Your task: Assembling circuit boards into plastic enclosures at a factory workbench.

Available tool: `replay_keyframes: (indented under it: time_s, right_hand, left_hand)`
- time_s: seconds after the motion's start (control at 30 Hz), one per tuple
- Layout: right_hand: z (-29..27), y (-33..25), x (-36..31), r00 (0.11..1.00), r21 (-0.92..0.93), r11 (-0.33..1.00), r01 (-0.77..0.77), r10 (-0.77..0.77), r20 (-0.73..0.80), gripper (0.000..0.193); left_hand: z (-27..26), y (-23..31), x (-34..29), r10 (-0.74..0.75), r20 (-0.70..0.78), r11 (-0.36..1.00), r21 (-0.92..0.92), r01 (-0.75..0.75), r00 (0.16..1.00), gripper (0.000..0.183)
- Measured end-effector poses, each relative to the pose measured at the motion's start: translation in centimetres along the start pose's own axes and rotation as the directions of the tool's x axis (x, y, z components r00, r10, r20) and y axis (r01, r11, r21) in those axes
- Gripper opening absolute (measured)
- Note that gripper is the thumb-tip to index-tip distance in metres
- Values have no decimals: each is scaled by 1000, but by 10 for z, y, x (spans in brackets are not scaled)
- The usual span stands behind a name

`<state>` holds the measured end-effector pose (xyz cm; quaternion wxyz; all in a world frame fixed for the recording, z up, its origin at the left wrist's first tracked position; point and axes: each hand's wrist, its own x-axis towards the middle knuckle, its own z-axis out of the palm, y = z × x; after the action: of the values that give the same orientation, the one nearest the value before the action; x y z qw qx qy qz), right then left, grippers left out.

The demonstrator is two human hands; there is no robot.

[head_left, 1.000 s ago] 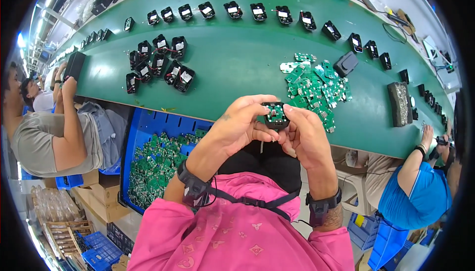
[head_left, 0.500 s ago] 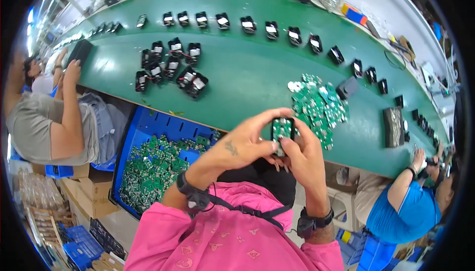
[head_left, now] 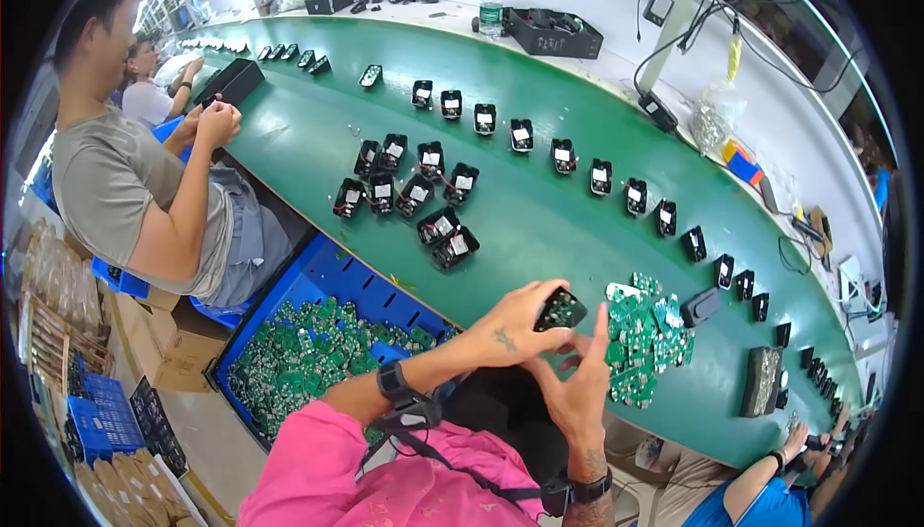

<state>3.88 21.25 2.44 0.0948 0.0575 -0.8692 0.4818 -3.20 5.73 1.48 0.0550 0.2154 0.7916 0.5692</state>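
Left hand clamped on black housing, right hand loose alongside

Left hand has thumb and fingers clamped on a black housing, tilted, green board parts visible inside. Right hand is just right of and nearer the body than the left, index finger raised, thumb and fingers apart.

Edges: near edge of the green surface runs slantwise below both hands, partly behind the left forearm. Blue bin with loose boards sits off that edge, left of the left hand. Room: a broad green stretch spreads beyond the left hand to the curved row of black housings. Cluster of wired housings bounds it to the left. Right side is tight: board pile lies just beside the right index finger, black block at the pile's far right, foam-like block farther right of the hand.

Hard to see: left fingers behind the housing are hidden; can't tell whether the board is fully seated, or whether right fingertips touch the left thumb. Height of the hands above the surface unclear. Blue-shirted person cut off, lower right of the right hand. Far row ends too small to make out.
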Motion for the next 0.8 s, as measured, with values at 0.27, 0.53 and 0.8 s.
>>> replay_keyframes:
  time_s: [0.27, 0.53, 0.8]
  right_hand:
    - [40, 69, 5, 965, -333, 915, 227, -257, -48, 37]
    - [38, 60, 10, 985, -249, 956, 155, -169, -37, 20]
    - [27, 60, 13, 993, -214, 970, 114, -119, -13, 15]
  left_hand:
    - [-191, -72, 111, 94, -546, 867, 456, 201, 832, 59]
    - [-364, -178, 209, -195, -789, 495, 434, 753, 583, 49]
    - [-383, -208, 245, -214, -671, 284, 652, 703, 710, 51]
